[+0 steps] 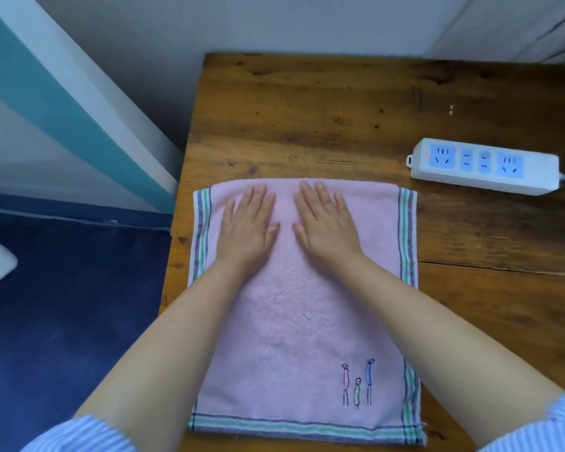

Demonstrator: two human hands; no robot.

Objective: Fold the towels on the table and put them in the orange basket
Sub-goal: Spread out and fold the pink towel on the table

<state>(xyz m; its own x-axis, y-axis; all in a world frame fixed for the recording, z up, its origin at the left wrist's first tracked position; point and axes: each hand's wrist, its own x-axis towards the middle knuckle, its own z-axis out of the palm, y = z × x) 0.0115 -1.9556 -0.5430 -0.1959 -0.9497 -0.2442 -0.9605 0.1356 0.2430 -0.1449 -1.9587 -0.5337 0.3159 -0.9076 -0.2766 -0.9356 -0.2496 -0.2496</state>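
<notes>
Fluffy pink towel (307, 321) with striped edges lies flat on the rough wooden table (307, 119). Left hand (248, 233) and right hand (327, 230) press down on it, palms flat, fingers spread. White rectangular power strip (483, 166) sits nearby.

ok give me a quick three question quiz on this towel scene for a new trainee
1. True or false: both hands lie flat, palms down, on the pink towel.
2. What lies on the table to the right of the towel? A) a power strip B) a mug C) a phone
3. Fill in: the orange basket is ____ in this view.

Key:
1. True: the left hand and right hand press near the far edge.
2. A, the power strip.
3. Not visible.
</notes>
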